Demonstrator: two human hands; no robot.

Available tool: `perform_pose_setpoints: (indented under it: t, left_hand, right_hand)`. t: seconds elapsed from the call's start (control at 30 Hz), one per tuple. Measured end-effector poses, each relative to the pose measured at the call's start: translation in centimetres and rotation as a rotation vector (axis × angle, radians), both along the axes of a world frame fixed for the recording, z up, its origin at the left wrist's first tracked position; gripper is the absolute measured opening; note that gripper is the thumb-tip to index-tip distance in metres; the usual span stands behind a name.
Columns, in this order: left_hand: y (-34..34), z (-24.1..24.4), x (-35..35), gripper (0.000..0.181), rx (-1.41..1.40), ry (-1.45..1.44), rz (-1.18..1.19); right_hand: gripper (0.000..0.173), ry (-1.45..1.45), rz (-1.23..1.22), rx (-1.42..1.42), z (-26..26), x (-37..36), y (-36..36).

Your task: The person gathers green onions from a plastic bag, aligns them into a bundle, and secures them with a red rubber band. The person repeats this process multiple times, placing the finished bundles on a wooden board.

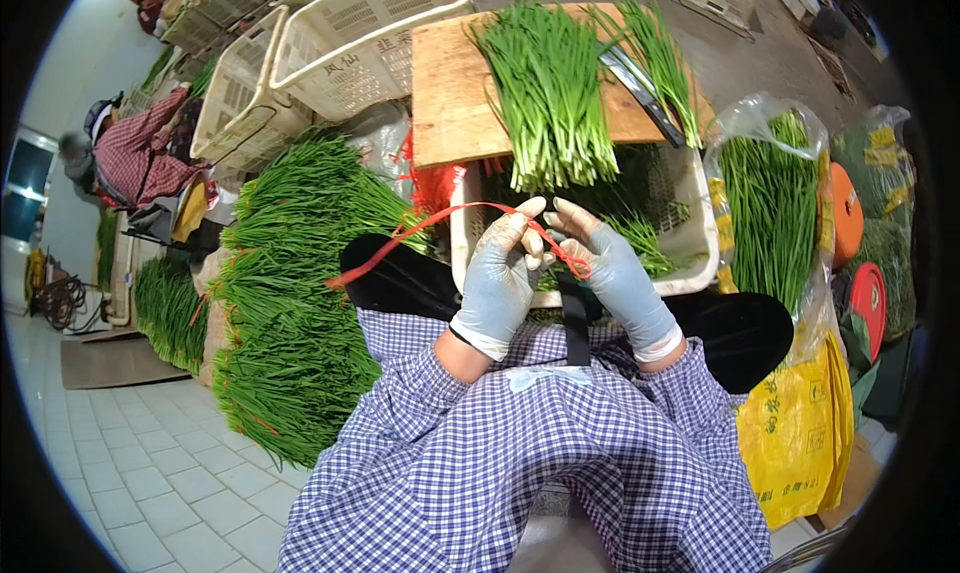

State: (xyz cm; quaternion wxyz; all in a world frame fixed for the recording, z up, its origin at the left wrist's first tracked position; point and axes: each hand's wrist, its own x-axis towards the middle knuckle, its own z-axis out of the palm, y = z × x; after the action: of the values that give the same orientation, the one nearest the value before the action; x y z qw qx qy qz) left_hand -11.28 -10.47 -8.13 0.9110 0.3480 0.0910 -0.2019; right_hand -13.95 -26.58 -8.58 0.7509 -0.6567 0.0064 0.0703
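Observation:
My left hand [495, 280], in a pale, stained glove, pinches a red plastic strip [442, 217]. One end of the strip trails left over my knee. Its other end forms a small loop at the fingers of my right hand [619, 280], which is gloved too and grips it. Just beyond my fingertips, a thick bunch of garlic chives [551, 85] lies on a wooden board [446, 100], cut stem ends hanging over the near edge. A knife [637, 89] with a black handle rests right of it, beside a smaller bunch of chives [660, 55].
Under the board stands a white plastic crate [701, 235] with loose leaves inside. Tied chive bundles [300, 310] are piled at my left. Several crates [375, 55] stand behind them. A plastic bag of chives [772, 205] and a yellow sack [799, 430] are at right. Another person [142, 153] sits far left.

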Motion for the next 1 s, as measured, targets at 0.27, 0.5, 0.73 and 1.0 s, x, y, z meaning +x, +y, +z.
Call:
perform_pose_setpoints:
  t: [0.27,0.5,0.73,1.0]
  left_hand:
    - [-1.6,1.2,0.5,0.022,0.462,-0.487,-0.011]
    - [-4.5,3.0,14.2,0.018,0.814,-1.193,-0.328]
    - [-10.1,-1.5,22.2,0.022,1.334,-1.298,-0.81]
    - [-10.9,-2.3,22.3,0.018,1.502,-1.184,-0.808]
  right_hand:
    - [0.021,-0.115,-0.493,-0.343,-2.3,2.7,-9.2]
    - [0.04,0.152,-0.166,-0.915,-2.7,12.6,-11.1]
    - [0.036,0.09,0.058,-0.987,-5.6,15.9,-11.7]
    - [0.019,0.057,0.096,-0.655,-2.2,8.2,-14.5]
